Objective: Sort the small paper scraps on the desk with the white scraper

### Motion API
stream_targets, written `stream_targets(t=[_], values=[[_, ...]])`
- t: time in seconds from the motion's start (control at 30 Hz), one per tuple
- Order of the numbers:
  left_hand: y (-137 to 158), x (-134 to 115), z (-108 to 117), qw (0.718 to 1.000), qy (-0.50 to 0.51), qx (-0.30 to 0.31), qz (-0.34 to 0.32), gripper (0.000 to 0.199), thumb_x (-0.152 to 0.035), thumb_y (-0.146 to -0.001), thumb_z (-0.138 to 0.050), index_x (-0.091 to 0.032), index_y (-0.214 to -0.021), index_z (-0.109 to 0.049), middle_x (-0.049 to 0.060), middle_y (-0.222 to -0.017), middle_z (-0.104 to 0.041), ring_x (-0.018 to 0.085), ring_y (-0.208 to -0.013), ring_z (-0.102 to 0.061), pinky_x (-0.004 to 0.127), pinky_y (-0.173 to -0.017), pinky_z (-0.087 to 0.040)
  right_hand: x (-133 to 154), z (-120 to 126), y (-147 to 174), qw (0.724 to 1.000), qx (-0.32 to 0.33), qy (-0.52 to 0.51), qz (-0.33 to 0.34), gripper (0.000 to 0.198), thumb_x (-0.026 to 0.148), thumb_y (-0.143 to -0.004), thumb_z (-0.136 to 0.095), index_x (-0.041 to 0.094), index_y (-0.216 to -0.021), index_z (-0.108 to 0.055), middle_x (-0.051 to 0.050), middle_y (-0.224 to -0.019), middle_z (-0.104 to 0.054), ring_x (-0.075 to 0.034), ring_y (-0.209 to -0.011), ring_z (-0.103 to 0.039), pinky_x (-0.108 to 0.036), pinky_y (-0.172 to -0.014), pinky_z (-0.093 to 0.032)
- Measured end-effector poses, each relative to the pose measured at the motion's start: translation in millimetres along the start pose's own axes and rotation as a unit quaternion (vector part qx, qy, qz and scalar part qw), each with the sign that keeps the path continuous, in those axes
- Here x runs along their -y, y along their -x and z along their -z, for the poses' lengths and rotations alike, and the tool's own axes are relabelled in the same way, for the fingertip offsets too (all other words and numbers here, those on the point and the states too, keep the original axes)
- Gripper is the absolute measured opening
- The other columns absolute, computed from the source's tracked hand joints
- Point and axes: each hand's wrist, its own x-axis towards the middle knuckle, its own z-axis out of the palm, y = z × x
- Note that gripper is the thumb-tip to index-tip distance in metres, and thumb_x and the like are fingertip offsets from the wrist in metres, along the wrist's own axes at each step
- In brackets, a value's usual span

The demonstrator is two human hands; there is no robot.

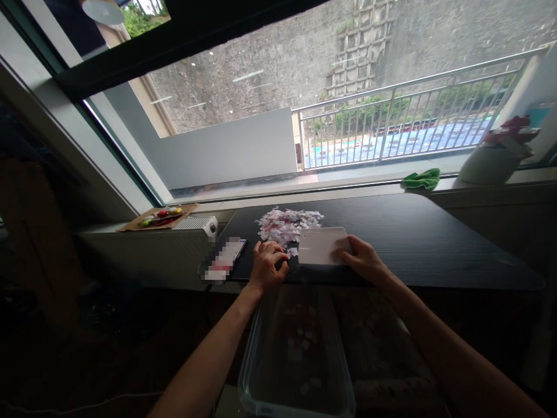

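My right hand [363,258] grips the right edge of a flat white rectangular card [319,247] with rounded corners and what looks like a small hole near its upper left corner. The card is tilted at the near side of a heap of small white paper pieces [287,223], some with reddish marks. Left of the card, my left hand [267,264] rests by the heap's near edge, fingers curved and the thumb apart from the forefinger. A few loose paper pieces [292,252] lie by its fingertips. I see nothing held in that hand.
Below the black table's [391,232] near edge stands a clear plastic tub [246,371] with several paper pieces inside. A phone [226,258], its screen blurred, lies at the left. A green cloth [422,180] and a white container [491,162] sit on the windowsill.
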Motion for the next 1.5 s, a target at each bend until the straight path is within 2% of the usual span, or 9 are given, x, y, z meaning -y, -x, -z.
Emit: stream_targets(t=[0.1, 0.3, 0.5, 0.83, 1.03, 1.13, 1.33, 1.5], values=[[-0.3, -0.8, -0.6, 1.000, 0.003, 0.000, 0.005, 0.013, -0.019, -0.072, -0.058, -0.025, -0.076, -0.069, 0.002, -0.091, -0.066, 0.024, -0.108, -0.054, 0.053, -0.111, -0.020, -2.5, -1.9, -1.6, 1.000, 0.003, 0.012, 0.003, 0.023, 0.035, -0.064, -0.066, 0.020, -0.081, -0.061, 0.001, -0.069, -0.063, -0.016, -0.062, -0.056, -0.027, -0.054, -0.047], [-0.8, -0.3, -0.1, 1.000, 0.003, -0.002, 0.003, 0.016, -0.018, -0.071, -0.055, -0.024, -0.076, -0.069, 0.002, -0.090, -0.066, 0.024, -0.109, -0.054, 0.053, -0.111, -0.020, -4.6, 0.7, -0.6, 0.999, 0.050, 0.009, -0.010, 0.022, 0.035, -0.063, -0.067, 0.019, -0.077, -0.061, 0.002, -0.066, -0.059, -0.015, -0.060, -0.054, -0.026, -0.053, -0.046], [0.0, 0.3, -1.1, 1.000, 0.001, -0.005, 0.010, 0.015, -0.019, -0.071, -0.055, -0.025, -0.076, -0.068, 0.002, -0.090, -0.067, 0.024, -0.110, -0.053, 0.051, -0.112, -0.021, 0.4, 1.6, 0.9, 0.999, 0.030, -0.005, -0.022, 0.021, 0.032, -0.061, -0.067, 0.020, -0.077, -0.061, 0.002, -0.065, -0.061, -0.015, -0.059, -0.054, -0.025, -0.052, -0.045], [-0.3, -0.7, -1.7, 1.000, 0.000, -0.015, 0.016, 0.017, -0.016, -0.070, -0.055, -0.025, -0.076, -0.068, 0.002, -0.089, -0.067, 0.024, -0.109, -0.054, 0.051, -0.111, -0.021, 3.6, 3.9, 1.9, 0.997, 0.056, -0.031, -0.037, 0.022, 0.032, -0.059, -0.066, 0.019, -0.076, -0.061, 0.002, -0.065, -0.059, -0.015, -0.060, -0.054, -0.026, -0.053, -0.044], [-0.1, 0.6, -2.2, 1.000, 0.001, -0.014, 0.010, 0.016, -0.018, -0.070, -0.054, -0.024, -0.076, -0.068, 0.003, -0.090, -0.067, 0.025, -0.109, -0.054, 0.051, -0.111, -0.022, 3.8, 0.5, 2.0, 0.998, 0.065, -0.012, -0.021, 0.023, 0.035, -0.060, -0.069, 0.020, -0.073, -0.059, 0.003, -0.063, -0.057, -0.014, -0.058, -0.051, -0.027, -0.053, -0.043], [-0.2, 0.3, -2.6, 1.000, -0.001, -0.022, 0.010, 0.017, -0.016, -0.070, -0.054, -0.024, -0.075, -0.068, 0.002, -0.088, -0.067, 0.024, -0.108, -0.055, 0.051, -0.111, -0.022, 3.0, 0.3, 2.1, 0.996, 0.089, -0.014, -0.019, 0.022, 0.036, -0.061, -0.069, 0.020, -0.072, -0.059, 0.002, -0.064, -0.058, -0.015, -0.060, -0.054, -0.028, -0.055, -0.045], [-0.5, 0.5, -3.4, 1.000, -0.003, -0.021, 0.012, 0.016, -0.016, -0.070, -0.054, -0.023, -0.076, -0.068, 0.003, -0.088, -0.067, 0.025, -0.109, -0.055, 0.052, -0.111, -0.022, 0.0, -0.6, 1.1, 0.996, 0.085, -0.016, -0.008, 0.026, 0.038, -0.061, -0.072, 0.019, -0.074, -0.060, 0.002, -0.064, -0.060, -0.014, -0.060, -0.055, -0.027, -0.055, -0.047], [-0.5, 1.3, -4.8, 0.999, -0.004, -0.027, 0.028, 0.016, -0.016, -0.069, -0.055, -0.023, -0.075, -0.068, 0.002, -0.089, -0.067, 0.025, -0.108, -0.054, 0.051, -0.111, -0.022, 1.1, -0.4, 1.8, 0.992, 0.113, -0.046, -0.022, 0.031, 0.042, -0.060, -0.076, 0.018, -0.075, -0.062, 0.000, -0.069, -0.065, -0.016, -0.064, -0.060, -0.029, -0.060, -0.051]])
